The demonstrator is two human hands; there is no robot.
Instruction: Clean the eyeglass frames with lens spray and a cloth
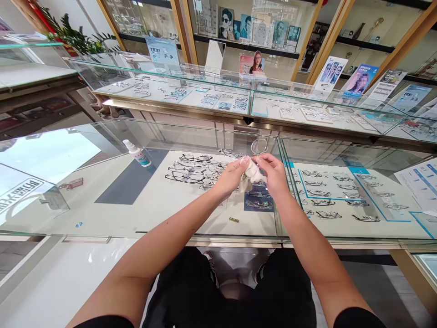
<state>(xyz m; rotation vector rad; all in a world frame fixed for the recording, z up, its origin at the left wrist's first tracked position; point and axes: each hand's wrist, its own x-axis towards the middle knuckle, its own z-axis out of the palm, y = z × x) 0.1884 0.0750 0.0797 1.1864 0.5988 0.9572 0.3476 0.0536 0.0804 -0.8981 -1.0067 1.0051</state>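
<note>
A glass tabletop (191, 218) spreads beneath my fingers and out to both sides, with a far display counter (191, 111) running across well beyond them in an optical shop. Left of my fingers and past the nearer spectacles, a grey mat (131, 180) slants toward me; to their right lies a blue-edged tray (329, 197) bearing rows of eyewear. Just left of my fingers sit several dark-rimmed frames (186, 176), while a dark panel (251, 207) with more pairs shows directly below, on my side. My left fingers (243, 162) and right fingers (268, 166) meet at centre, each set pinched nearly closed on a pale, crumpled cloth (251, 176). A white spray bottle (138, 154) stands well to their left, out of my grasp. Round-rimmed glasses (259, 146) appear to be in my grip, one thin rim projecting just beyond my right fingertips; the cloth hides the rest, and I cannot tell which fingers bear on the frame. Smallest of all, a brass-coloured piece (234, 220) lies nearer me than my fingers. Wiping a lens looks to be the step in hand; the next move, I judge, calls for a light, steady pinch and the cloth shifted onto the exposed lens.
</note>
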